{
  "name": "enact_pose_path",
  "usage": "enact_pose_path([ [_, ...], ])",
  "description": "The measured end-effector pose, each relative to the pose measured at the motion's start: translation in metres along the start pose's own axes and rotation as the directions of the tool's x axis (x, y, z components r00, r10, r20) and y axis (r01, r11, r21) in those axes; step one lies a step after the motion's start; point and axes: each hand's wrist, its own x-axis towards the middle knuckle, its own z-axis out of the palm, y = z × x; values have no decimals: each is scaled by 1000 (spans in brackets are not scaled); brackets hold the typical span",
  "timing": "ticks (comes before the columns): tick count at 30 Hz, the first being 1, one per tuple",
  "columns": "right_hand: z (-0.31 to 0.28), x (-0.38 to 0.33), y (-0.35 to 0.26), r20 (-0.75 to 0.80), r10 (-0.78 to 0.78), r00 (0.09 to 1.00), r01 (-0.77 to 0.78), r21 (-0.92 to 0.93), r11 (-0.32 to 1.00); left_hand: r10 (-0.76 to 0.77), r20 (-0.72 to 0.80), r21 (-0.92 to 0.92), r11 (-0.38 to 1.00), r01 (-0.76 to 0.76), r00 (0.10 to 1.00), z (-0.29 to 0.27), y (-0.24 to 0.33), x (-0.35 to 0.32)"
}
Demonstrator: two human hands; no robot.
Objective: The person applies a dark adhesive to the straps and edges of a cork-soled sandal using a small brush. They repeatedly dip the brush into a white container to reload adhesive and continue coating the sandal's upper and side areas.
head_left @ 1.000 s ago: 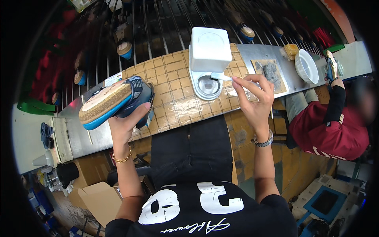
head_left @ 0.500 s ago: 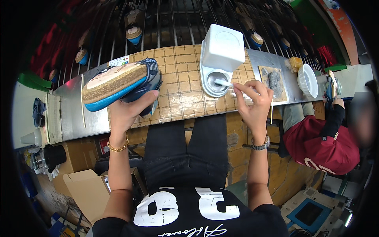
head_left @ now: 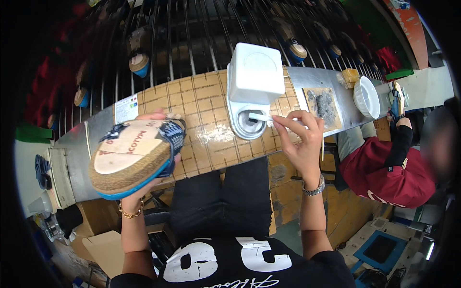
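Grey metal table (head_left: pixel 312 76), patterned brown cardboard (head_left: pixel 201 105) on top, dark barred rack (head_left: pixel 188 38) on far side. Left hand (head_left: pixel 144 188) grips blue-soled, cork-edged shoe (head_left: pixel 129 158), at left, tilted. Right hand (head_left: pixel 302 138) pinches slim white-handled brush (head_left: pixel 261 116), dark tip in (or just over, can't tell) round cup (head_left: pixel 247 136) of white plastic dispenser (head_left: pixel 257 72).

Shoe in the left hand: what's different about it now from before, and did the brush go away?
The shoe has turned, so its pale flat face shows more toward the camera. The left hand is now mostly behind it, with fingers past its far edge. Nothing was let go: the right hand still holds the brush at the white container.
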Motion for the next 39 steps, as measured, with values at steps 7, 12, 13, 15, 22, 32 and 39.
enact_pose_path([
  [7, 6, -7, 7, -63, -49, 997, 48, -26, 999, -422, 147, -568, 705, 426, 895, -6, 16, -20],
  [12, 7, -8, 3, -1, -48, 999, 48, -27, 998, -214, -36, 93, 972, 217, 976, 3, 32, -36],
  [13, 6, -9, 3, -35, -48, 998, 47, -26, 999, -248, -55, 33, 968, 250, 967, 3, 28, -40],
  [15, 8, -6, 3, -96, -51, 994, 50, -19, 999, -308, -109, -111, 949, 297, 945, 4, 29, -43],
  [22, 2, -15, -1, -13, 75, 997, -73, 107, 992, -231, -424, -414, 909, 39, 876, 44, 47, -28],
  [32, 3, -10, 33, 453, 334, 826, -554, 550, 625, -430, -254, -599, 773, 208, 867, 106, 16, -34],
  [39, -49, 20, -19, -354, -183, 917, 269, 213, 939, -39, -361, -166, 986, -23, 932, 128, -12, -36],
])
